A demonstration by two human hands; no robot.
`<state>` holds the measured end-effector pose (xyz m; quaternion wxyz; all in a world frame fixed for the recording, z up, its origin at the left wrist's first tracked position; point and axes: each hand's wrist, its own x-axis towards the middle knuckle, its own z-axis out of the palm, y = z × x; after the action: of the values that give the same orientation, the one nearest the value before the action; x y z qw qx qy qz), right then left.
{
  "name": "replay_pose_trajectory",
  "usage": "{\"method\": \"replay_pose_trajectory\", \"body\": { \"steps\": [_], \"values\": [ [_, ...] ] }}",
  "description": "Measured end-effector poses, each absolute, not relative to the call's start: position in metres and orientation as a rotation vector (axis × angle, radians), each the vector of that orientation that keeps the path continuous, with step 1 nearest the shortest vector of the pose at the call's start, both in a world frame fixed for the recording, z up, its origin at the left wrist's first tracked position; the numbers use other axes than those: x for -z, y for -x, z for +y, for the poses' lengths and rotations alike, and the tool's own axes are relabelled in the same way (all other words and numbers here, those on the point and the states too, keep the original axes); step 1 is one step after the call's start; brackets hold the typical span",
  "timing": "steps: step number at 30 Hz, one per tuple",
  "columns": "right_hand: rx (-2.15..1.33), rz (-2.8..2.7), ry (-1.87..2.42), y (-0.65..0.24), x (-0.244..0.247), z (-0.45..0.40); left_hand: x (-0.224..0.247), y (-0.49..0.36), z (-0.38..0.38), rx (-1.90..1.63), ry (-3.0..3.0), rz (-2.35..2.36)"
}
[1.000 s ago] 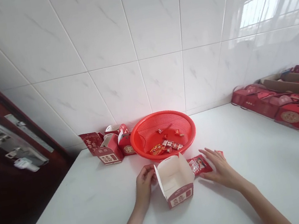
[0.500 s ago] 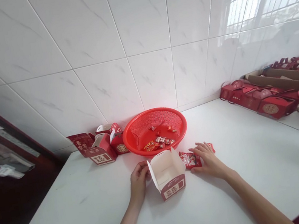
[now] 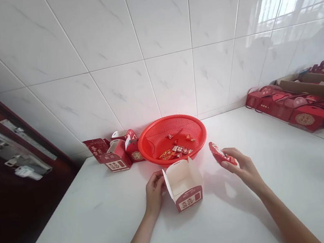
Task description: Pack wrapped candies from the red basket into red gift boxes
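Observation:
An open-topped red and white box (image 3: pixel 189 200) stands on the white table, its pale inside showing. My left hand (image 3: pixel 155 192) is closed at the box's left side, its fingertips pinching something partly hidden behind the left flap. To the right of the box, my right hand (image 3: pixel 244 168) grips red packets (image 3: pixel 221 155) between thumb and fingers, raised above the table. Just behind the box sits a red plastic basket (image 3: pixel 143 146) with several small wrapped packets (image 3: pixel 180 150) in it.
Red boxes (image 3: pixel 117 158) and a dark red pouch (image 3: pixel 97 148) stand left of the basket. Several red boxes (image 3: pixel 307 117) and a cardboard carton (image 3: pixel 318 88) are at the right by the tiled wall (image 3: pixel 170 78). A door with keys (image 3: pixel 28 172) is at far left.
My right hand has closed on the red packets and lifted them off the table. My left hand remains beside the box. The whole view has shifted slightly.

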<state>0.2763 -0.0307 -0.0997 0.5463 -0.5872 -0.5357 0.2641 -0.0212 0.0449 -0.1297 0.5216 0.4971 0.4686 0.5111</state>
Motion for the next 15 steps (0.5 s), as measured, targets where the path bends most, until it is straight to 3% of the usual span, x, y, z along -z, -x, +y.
{"method": "replay_pose_trajectory", "body": {
  "steps": [9, 12, 15],
  "values": [
    [-1.202, -1.002, 0.872, -0.267, 0.094, -0.026, 0.121, 0.024, 0.033, -1.502, -1.278, 1.197],
    [-1.282, -1.027, 0.792, -0.264, 0.079, -0.019, 0.103, 0.024, 0.026, -1.62, -1.385, 1.156],
    [-1.253, -1.221, 0.781, -0.257, 0.052, -0.01, 0.079, 0.022, 0.019, -1.504, -1.609, 1.158]
  ]
}}
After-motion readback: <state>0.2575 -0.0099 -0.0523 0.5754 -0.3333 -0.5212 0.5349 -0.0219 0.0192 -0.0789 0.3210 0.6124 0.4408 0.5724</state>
